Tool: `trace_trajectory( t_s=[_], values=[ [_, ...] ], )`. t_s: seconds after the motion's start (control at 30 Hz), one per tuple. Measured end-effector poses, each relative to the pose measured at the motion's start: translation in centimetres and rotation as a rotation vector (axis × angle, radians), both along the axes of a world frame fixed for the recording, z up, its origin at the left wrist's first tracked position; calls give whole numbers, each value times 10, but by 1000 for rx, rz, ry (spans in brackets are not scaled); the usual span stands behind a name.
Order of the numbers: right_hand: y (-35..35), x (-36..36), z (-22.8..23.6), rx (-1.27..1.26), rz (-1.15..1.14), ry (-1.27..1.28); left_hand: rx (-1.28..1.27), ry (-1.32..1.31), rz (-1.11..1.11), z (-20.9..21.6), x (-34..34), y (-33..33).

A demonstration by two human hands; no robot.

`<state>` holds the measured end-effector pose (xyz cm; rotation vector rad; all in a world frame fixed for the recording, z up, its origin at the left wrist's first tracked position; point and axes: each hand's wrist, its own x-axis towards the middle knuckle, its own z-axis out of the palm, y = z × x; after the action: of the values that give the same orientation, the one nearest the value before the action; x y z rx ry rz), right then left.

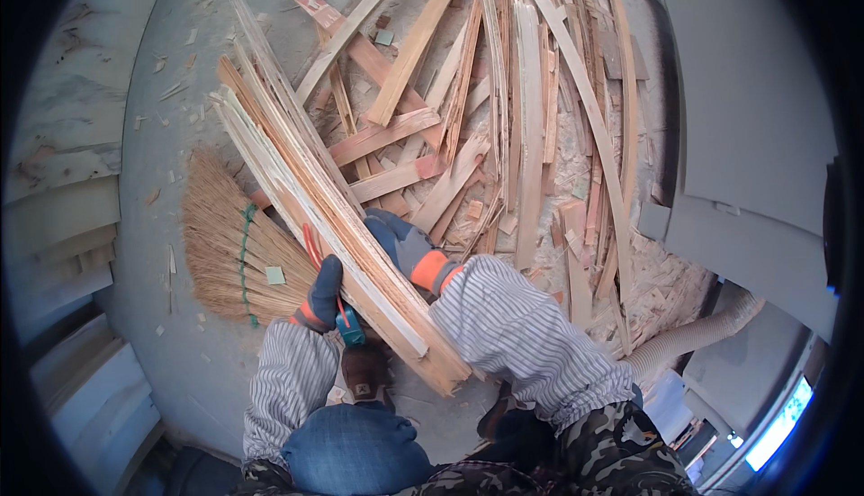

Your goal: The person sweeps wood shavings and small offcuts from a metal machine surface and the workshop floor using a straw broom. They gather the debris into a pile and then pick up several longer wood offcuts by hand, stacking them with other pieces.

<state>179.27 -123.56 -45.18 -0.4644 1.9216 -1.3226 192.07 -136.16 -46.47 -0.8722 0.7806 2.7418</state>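
Observation:
A long bundle of thin wood strips slants from the upper left down toward my knees. My right hand, in a blue-grey glove with an orange cuff, is closed against the bundle's right side; its fingertips are partly hidden by the wood. On the opposite side my left hand, gloved alike, is closed with the thumb up beside the strips. A narrow red strap runs along the bundle and passes behind that hand. Just below the left hand hangs a teal piece joined to the strap; its kind is unclear.
A straw broom bound with green cord lies left of the bundle. Loose wood strips and chips cover the floor ahead and right. Stacked boards stand at the far left, grey panels at the right, near a ribbed hose.

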Motion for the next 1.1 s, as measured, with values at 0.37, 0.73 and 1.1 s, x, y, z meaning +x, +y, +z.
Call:
trace_trajectory(
  t_s=[0.37,0.73,1.1],
  values=[
    [-23,-2,36,358,273,286,314,-7,202,0,11,-4],
    [-40,-102,16,475,119,1104,301,382,222,-9,-9,2],
    [24,-179,17,644,658,1097,523,632,410,26,-41,16]
  ],
)
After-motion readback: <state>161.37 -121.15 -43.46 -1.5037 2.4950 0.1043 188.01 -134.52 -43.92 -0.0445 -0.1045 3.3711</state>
